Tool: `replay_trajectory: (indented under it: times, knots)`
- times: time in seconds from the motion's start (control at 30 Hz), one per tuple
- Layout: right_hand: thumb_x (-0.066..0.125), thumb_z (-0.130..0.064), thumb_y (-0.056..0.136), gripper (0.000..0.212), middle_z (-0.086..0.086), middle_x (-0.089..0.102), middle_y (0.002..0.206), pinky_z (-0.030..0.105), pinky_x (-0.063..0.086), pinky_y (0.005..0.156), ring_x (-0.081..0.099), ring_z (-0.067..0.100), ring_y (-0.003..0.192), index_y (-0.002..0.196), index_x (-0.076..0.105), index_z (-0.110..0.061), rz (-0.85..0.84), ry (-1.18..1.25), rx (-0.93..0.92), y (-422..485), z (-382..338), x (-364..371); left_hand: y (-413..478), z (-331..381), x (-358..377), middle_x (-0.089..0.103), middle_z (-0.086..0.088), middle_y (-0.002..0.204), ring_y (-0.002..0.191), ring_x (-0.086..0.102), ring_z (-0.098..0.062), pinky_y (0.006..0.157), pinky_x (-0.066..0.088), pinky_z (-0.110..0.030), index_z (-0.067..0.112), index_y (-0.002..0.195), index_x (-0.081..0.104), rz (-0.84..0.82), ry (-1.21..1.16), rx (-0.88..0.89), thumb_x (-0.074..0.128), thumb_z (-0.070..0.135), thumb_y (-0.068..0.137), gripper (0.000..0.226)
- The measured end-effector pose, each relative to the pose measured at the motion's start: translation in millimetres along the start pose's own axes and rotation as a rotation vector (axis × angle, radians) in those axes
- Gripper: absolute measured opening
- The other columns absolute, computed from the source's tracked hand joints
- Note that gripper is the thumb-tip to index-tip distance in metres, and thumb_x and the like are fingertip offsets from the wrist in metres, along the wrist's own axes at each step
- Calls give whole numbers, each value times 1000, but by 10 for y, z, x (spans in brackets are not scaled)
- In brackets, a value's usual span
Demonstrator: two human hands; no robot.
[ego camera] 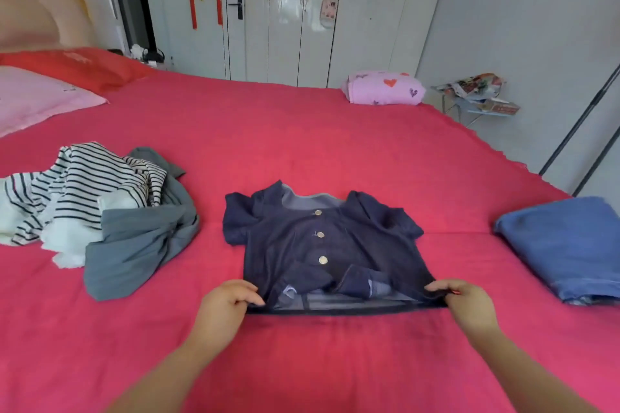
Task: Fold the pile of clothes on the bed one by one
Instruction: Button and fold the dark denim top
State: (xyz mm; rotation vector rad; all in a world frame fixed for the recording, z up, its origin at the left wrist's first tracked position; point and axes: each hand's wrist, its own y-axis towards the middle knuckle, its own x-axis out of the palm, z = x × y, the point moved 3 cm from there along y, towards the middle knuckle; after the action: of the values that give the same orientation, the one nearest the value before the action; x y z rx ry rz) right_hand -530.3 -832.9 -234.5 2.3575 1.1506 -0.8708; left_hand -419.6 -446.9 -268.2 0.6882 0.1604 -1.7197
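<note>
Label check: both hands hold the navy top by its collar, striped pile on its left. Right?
No. Head view: left hand and right hand hold the navy top by its near hem, not its collar; striped pile is on its left.

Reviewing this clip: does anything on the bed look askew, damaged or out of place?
Nothing stands out. The navy top lies buttons-up on the red bedspread, left hand and right hand pinching its near hem corners. The striped-and-grey heap is just unfolded laundry; the folded blue garment sits tidy.
</note>
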Motion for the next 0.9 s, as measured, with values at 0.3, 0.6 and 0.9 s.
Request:
replay_trajectory:
  times: [0.3,0.6,0.9]
  knots:
    - [56,4,70,35,-6,64,97,14,35,73,54,11,90,90,70,-22,-308,-412,-54,-117,-26,27,-129,275,-83,64,22,107,110,53,-10,89,37,-26,37,94,71,-220,554,-87,46,42,68,36]
    - [58,-21,67,60,-5,49,137,30,25,110,37,22,132,126,57,-34,-474,-570,-555,-412,-305,845,-34,502,812,32,9,146,133,27,-15,106,22,-33,35,139,38,-498,747,236,52,36,88,53]
    - [44,-36,79,45,-5,55,132,14,18,105,42,14,128,119,63,-32,-319,-297,-496,-446,-395,847,69,491,924,64,17,116,107,52,-10,96,41,-26,30,119,63,-335,314,201,27,49,81,56]
